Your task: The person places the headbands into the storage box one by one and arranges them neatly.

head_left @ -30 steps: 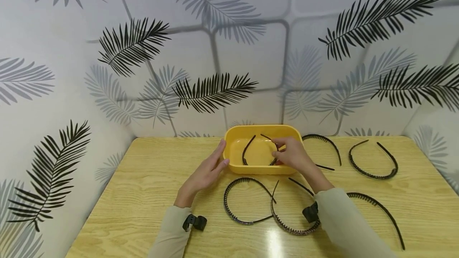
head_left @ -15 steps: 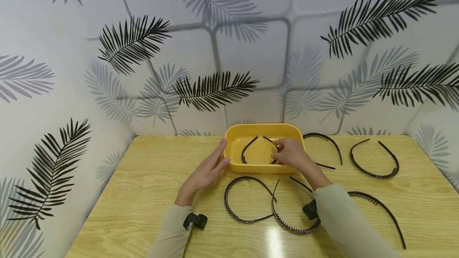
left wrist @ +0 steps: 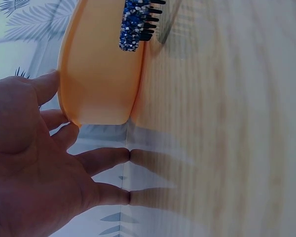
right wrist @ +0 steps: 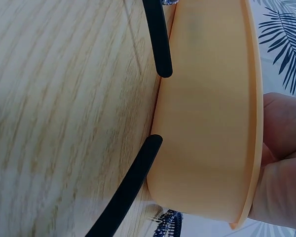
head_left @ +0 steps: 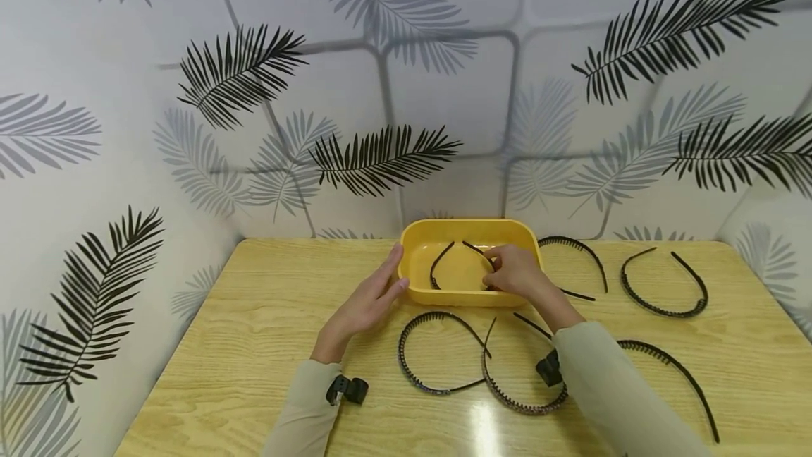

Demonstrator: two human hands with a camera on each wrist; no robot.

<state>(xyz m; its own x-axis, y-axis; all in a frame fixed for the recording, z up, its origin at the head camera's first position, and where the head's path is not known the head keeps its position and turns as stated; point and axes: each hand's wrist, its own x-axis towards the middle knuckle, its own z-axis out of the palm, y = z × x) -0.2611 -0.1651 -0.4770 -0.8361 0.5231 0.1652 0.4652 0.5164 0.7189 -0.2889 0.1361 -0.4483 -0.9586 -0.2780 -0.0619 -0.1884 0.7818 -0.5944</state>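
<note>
My left hand (head_left: 364, 305) rests against the left end of a yellow plastic bin (head_left: 457, 298), thumb and fingers extended. In the left wrist view its thumb lies along the rim, with two lower fingertips at the tabletop. Inside the bin, my right hand (head_left: 517, 275) pinches the right limb of a black toothed headband (head_left: 433, 273), whose two tips point toward the wall. The front rim hides the bottom of that headband. In the right wrist view the curled fingers (right wrist: 278, 192) show behind the rim.
Two overlapping headbands, one blue-jewelled (head_left: 431, 391) and one dark sparkly (head_left: 531, 410), lie before the bin. To its right are a headband partly behind the bin (head_left: 595, 258), another farther right (head_left: 675, 314), and one under the right forearm (head_left: 672, 361). A leaf-patterned wall stands behind the wooden table (head_left: 285, 288).
The right fingers and the pinched headband have shifted slightly within the bin, and the hand covers more of the right limb. The left hand stays at the bin's end.
</note>
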